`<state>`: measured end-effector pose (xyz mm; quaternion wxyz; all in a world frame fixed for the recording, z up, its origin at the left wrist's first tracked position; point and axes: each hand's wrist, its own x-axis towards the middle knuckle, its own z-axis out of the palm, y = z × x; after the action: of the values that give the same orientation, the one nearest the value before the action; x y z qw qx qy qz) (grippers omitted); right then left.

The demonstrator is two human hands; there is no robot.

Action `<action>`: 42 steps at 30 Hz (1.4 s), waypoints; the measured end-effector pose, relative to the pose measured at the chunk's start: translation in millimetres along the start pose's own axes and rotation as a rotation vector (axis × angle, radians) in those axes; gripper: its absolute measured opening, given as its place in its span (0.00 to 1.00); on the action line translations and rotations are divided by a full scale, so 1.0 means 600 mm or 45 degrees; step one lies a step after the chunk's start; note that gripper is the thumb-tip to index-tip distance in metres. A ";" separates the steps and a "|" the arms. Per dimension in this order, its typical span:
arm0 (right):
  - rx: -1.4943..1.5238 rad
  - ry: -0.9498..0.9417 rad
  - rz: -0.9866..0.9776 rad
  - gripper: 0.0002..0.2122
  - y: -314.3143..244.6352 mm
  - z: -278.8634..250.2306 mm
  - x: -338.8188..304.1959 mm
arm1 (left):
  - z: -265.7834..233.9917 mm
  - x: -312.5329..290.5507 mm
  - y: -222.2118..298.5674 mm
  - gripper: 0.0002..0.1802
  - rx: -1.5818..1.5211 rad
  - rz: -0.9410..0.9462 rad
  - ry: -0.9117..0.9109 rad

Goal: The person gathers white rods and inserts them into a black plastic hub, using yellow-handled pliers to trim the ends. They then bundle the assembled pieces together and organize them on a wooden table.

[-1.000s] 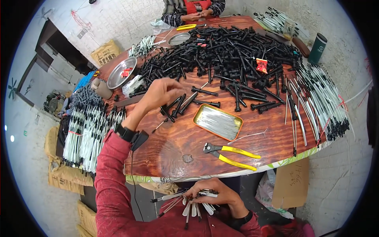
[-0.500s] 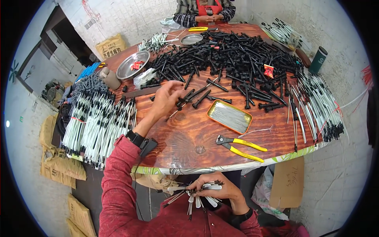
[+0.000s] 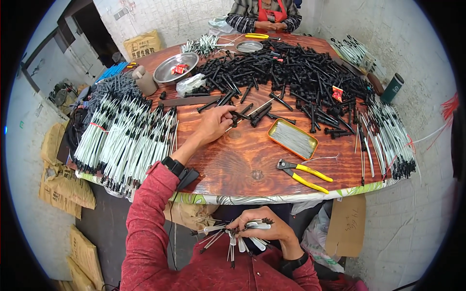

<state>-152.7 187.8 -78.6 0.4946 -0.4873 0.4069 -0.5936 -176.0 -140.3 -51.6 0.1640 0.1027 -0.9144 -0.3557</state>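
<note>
My left hand (image 3: pixel 213 124) reaches onto the wooden table with thumb and fingers closed around the near end of a black tube-shaped plastic piece (image 3: pixel 241 115). A thin pale stick (image 3: pixel 262 107) crosses right beside these fingertips, with more black pieces (image 3: pixel 261 116) just to the right. Close to my body, below the table edge, my right hand (image 3: pixel 264 224) is wrapped round a bundle of white strips with black ends (image 3: pixel 241 244), which fan out in several directions. Part of the bundle is hidden by the palm and fingers.
Yellow-handled pliers (image 3: pixel 306 175) and a tin of thin wires (image 3: pixel 292 139) lie right of centre. A large heap of black pieces (image 3: pixel 272 68) spreads behind. White strip bundles (image 3: pixel 126 140) line the left; others (image 3: pixel 388 136) the right. A person (image 3: pixel 264 17) sits opposite.
My left hand's fingers have closed on the black piece. The whole view has shifted slightly, moving the table's things rightward. My right hand still holds the bundle.
</note>
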 end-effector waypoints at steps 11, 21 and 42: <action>-0.096 -0.017 -0.089 0.05 -0.004 0.007 0.001 | 0.024 -0.002 0.043 0.26 -0.177 0.091 0.046; -0.099 -0.013 -0.142 0.06 0.001 0.020 -0.021 | 0.037 -0.011 0.015 0.11 -0.148 0.105 0.064; -0.181 0.068 -0.132 0.09 0.011 0.007 -0.009 | -0.051 -0.288 0.214 0.12 -0.699 -0.479 -0.889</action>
<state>-147.1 192.2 -85.1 0.4163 -0.5256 0.4352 -0.6009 -13.9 -13.4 17.9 -0.1990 0.0937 -0.7526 -0.6206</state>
